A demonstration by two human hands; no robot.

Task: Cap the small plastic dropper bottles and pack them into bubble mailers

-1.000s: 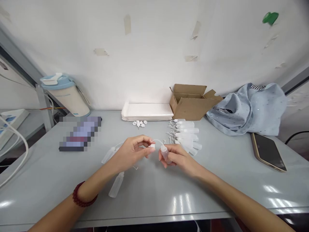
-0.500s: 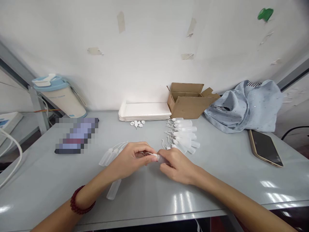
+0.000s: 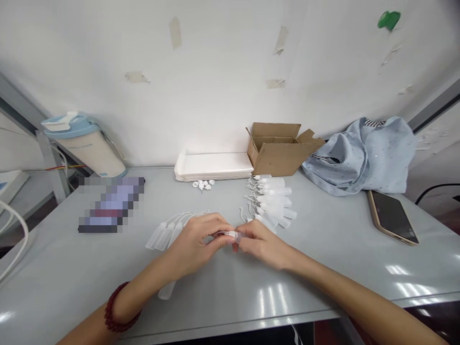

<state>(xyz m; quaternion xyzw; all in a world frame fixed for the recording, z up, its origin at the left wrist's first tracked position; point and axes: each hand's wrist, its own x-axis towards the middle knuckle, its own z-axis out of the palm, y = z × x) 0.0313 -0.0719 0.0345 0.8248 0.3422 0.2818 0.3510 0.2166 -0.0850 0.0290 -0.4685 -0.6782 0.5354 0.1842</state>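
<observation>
Grey tabletop (image 3: pixel 223 297) runs to a near edge, bare right of centre. Above it, the left hand (image 3: pixel 203 239) pinches a white cap (image 3: pixel 233 234) against a translucent bottle (image 3: pixel 241 236), held by the right hand (image 3: pixel 264 243); more bottles (image 3: pixel 275 203) lie right.
</observation>
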